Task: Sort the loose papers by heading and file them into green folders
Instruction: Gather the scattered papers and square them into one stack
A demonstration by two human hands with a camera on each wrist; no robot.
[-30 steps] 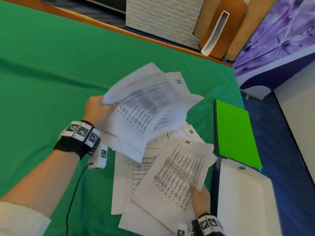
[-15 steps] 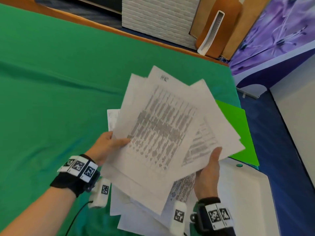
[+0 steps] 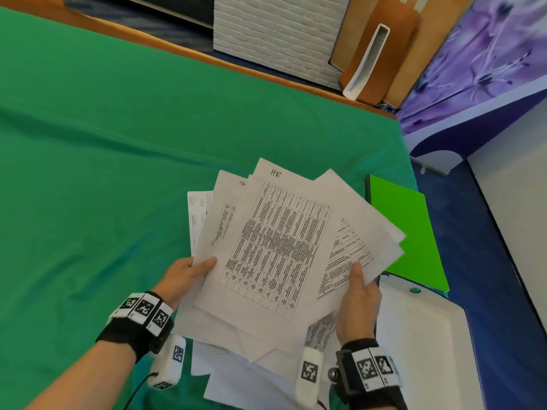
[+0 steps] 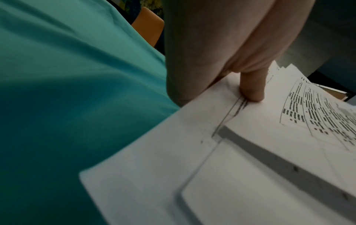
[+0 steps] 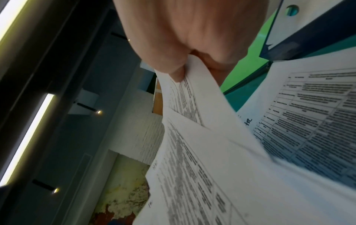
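Observation:
Both hands hold a fanned stack of printed papers [image 3: 275, 255] above the table; the top sheet carries a table and a handwritten "HR" heading. My left hand [image 3: 189, 273] pinches the stack's left edge, thumb on top, which shows in the left wrist view as a thumb [image 4: 250, 88] pressing the papers [image 4: 260, 121]. My right hand [image 3: 358, 300] pinches the right side, thumb on a lower sheet; the right wrist view shows its fingers [image 5: 171, 65] clamped on the papers [image 5: 202, 152]. More loose sheets [image 3: 236, 383] lie beneath on the cloth. A closed green folder [image 3: 405, 232] lies to the right.
The table wears a green cloth [image 3: 118, 173]. An open folder with a white inside [image 3: 420, 350] lies at the lower right, near the table's right edge. Beyond the far edge stand a white brick-patterned panel [image 3: 278, 34] and brown boards [image 3: 381, 48].
My right hand left the sheet on the table and took hold of the stack's right side. The stack came toward me and flattened out, now held by both hands.

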